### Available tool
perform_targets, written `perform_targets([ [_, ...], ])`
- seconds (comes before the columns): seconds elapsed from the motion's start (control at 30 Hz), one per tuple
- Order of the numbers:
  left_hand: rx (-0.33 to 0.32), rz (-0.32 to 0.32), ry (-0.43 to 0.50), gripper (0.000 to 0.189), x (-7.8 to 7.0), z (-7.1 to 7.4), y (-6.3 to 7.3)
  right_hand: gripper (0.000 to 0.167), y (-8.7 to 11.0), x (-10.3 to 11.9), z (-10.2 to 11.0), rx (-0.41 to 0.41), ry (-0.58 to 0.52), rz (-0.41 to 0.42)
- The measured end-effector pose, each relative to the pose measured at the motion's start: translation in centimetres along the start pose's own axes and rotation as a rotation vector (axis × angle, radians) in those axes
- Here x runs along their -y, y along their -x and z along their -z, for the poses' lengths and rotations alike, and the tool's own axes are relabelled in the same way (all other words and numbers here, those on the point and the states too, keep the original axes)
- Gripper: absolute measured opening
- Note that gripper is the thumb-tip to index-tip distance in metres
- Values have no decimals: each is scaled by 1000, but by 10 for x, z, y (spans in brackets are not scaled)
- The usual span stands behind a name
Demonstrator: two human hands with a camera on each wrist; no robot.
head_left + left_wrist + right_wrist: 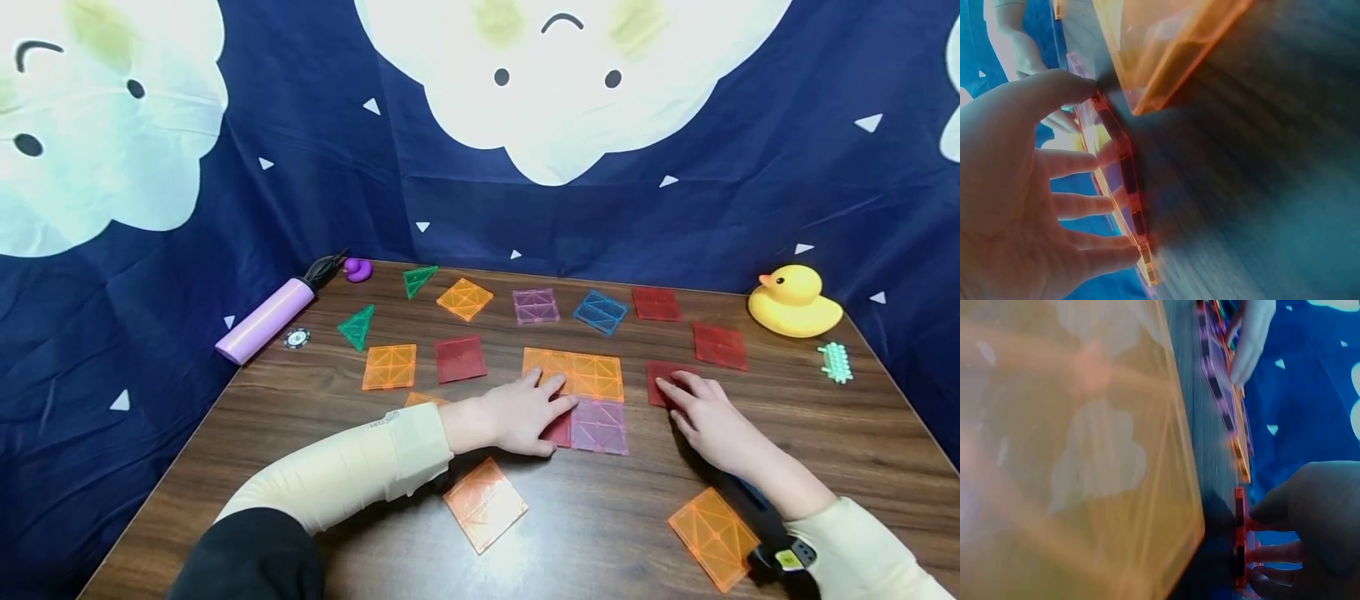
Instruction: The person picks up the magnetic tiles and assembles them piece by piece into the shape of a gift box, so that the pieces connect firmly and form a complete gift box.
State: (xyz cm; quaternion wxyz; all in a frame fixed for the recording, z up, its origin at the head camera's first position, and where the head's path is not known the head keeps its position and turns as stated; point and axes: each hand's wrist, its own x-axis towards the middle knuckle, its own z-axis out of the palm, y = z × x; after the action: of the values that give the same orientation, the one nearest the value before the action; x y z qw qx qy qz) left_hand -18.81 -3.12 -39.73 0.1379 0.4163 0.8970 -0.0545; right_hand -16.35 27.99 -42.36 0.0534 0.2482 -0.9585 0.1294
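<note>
Fingers straight, the left hand lies flat on the joined orange, pink and red tile block at the table centre. The right hand presses flat fingertips on a separate red tile just beside it. Wrist views show tile edges the head view lacks.

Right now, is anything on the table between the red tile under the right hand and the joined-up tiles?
Nothing visible: only bare table separates the red tile under the right hand from the joined tiles, which the left hand presses.
</note>
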Motion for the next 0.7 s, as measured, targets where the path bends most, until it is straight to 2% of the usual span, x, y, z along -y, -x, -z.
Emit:
perform_targets([
  [0.23,15,9,17,79,-2,1,-3,48,-12,17,-4,-2,-14,67],
  [0.47,23,5,31,80,-1,1,-4,50,-14,24,-4,31,-31,38],
  [0.6,30,7,56,80,-1,1,-3,47,-13,21,-2,35,-93,35],
  [0.7,17,6,44,80,1,-1,-3,42,-7,17,5,-13,-158,55],
])
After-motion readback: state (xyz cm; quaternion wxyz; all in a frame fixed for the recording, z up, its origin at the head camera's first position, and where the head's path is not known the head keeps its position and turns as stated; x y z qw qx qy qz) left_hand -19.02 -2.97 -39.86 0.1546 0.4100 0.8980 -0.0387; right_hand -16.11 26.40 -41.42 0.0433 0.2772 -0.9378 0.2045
